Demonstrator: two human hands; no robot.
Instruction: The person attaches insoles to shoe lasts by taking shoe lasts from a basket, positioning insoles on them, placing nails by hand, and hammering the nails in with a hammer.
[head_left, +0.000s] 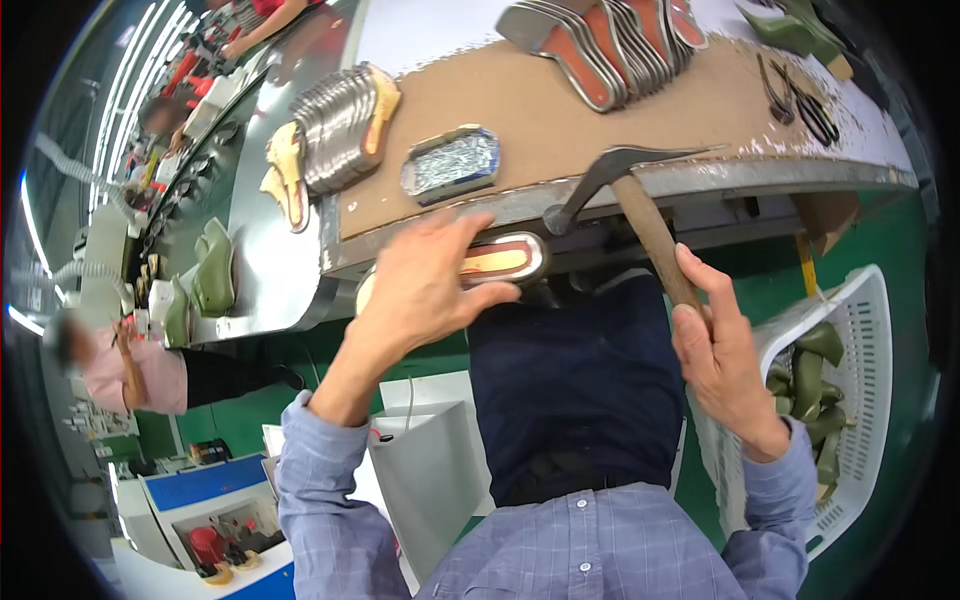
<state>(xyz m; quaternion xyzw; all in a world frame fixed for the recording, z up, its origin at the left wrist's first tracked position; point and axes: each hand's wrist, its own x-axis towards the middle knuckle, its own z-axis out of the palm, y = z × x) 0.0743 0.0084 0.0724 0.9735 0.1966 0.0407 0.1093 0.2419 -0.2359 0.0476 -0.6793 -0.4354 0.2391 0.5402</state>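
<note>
In my right hand is a cobbler's hammer, held by its wooden handle. Its metal head, with a round face at one end and a long thin point at the other, is raised at the table's front edge. My left hand is open, thumb and fingers apart and slightly blurred, over a sole-shaped piece with a yellow-tan centre and shiny rim. That piece sits just in front of the table edge, partly hidden by the hand. Behind it on the table lies a tray of small metal nails.
Metal-edged sole pieces stand in rows at the left and back. Scissors and pliers lie back right. A white basket holds green shoe lasts. More lasts stand left; a person stands beyond.
</note>
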